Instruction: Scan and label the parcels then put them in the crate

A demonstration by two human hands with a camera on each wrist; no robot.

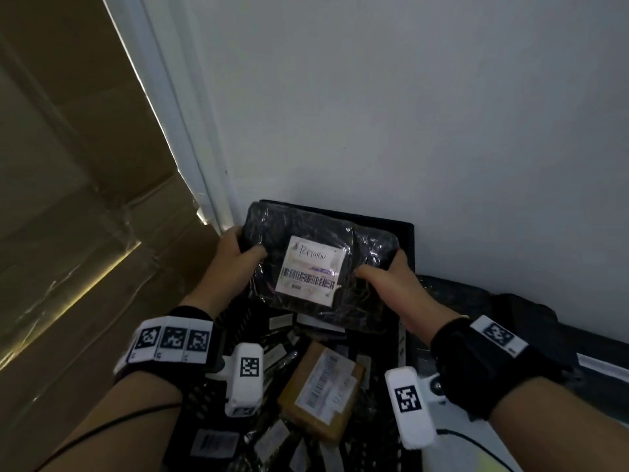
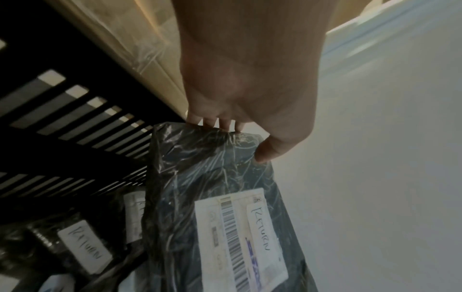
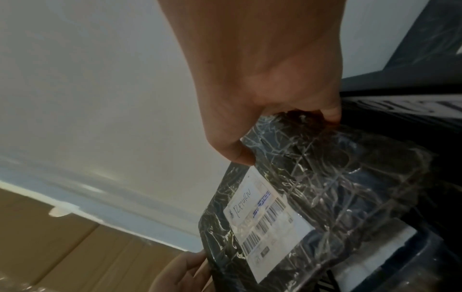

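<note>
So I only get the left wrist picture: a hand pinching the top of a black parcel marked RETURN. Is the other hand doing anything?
Observer: Yes. The right hand grips the opposite edge of the black parcel, thumb on top.
Visitor: What's under it? I only see a dark slatted wall.
Observer: That wall belongs to the crate, which holds more parcels, among them a brown box bearing a barcode label.
Visitor: And what's on the person's wrists?
Observer: Black bands with square black-and-white code tags; the left hand has three in a row behind it.
</note>
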